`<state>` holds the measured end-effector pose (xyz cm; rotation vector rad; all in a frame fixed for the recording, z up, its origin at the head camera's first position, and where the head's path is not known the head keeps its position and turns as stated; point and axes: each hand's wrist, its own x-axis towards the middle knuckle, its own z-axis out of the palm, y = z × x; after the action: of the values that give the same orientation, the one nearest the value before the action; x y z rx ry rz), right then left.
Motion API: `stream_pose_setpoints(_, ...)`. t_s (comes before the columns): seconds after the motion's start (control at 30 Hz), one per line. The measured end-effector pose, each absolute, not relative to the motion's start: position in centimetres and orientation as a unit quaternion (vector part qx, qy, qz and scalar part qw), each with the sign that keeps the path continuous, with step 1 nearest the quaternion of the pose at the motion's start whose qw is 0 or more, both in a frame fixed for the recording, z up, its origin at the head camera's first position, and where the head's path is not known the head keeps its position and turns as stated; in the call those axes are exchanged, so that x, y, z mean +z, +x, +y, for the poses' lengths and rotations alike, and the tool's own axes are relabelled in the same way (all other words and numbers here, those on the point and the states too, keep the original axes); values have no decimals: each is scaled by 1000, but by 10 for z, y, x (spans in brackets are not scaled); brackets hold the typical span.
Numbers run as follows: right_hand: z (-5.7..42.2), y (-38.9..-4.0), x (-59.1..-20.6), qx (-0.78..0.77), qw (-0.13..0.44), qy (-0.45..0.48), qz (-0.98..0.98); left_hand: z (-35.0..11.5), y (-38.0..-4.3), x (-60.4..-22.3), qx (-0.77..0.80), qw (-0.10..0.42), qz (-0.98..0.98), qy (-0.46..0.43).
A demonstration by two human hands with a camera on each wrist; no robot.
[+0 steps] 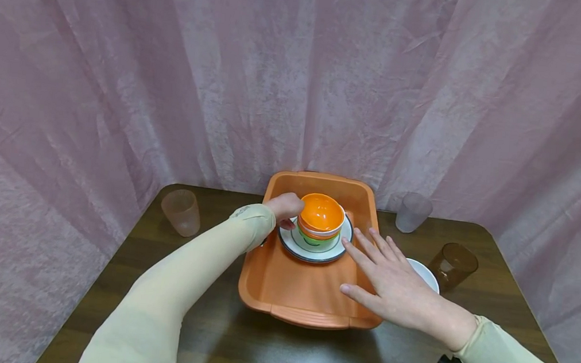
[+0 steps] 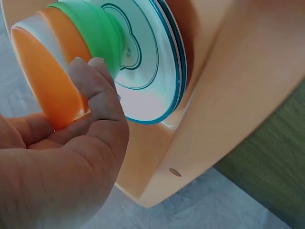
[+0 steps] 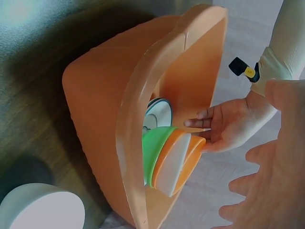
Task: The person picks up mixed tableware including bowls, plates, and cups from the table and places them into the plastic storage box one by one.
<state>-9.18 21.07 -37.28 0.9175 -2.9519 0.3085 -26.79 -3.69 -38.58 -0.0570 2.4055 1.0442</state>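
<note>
An orange tub [image 1: 286, 285] holds white plates [image 1: 295, 245] with dark blue rims. On the plates stands a stack of bowls: a green bowl [image 2: 102, 36] at the bottom, orange and white ones above, and an orange bowl [image 1: 321, 212] on top. At the stack's left side, my left hand [image 1: 286, 206] pinches the top orange bowl at its rim; the left wrist view shows the thumb and fingers there. My right hand [image 1: 396, 277] hovers over the tub's right edge with its fingers spread, holding nothing.
A white bowl [image 1: 426, 276] lies right of the tub, partly behind my right hand, beside a brown tumbler [image 1: 453, 266]. A frosted tumbler [image 1: 413, 212] stands at the back right, and a pinkish tumbler [image 1: 181, 212] at the left. A pink curtain [image 1: 299, 78] hangs behind the table.
</note>
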Motion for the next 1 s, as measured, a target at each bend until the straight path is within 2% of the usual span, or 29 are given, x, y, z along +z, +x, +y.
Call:
stream_pose_setpoints(0.13,212,-92,-374,103,23,299,-948,-40,-267,-386,379,262,888,-4)
stream_pose_setpoints(0.2,213,-92,-375,105,23,298,-949,-43,-265,-385,356,249,900,25)
stream_pose_setpoints(0.43,220,-94,-377,107,17,285,-952,-58,-261,-381,202,108,963,141)
stream_pose_setpoints(0.57,223,-94,-377,110,16,282,-953,-69,-256,-379,114,49,973,196)
stream_pose_setpoints(0.77,226,-94,-378,108,23,281,-953,-83,-237,-373,24,19,965,261)
stream_pose_setpoints(1.0,231,-92,-380,111,30,278,-954,-91,-200,-369,4,-9,949,315)
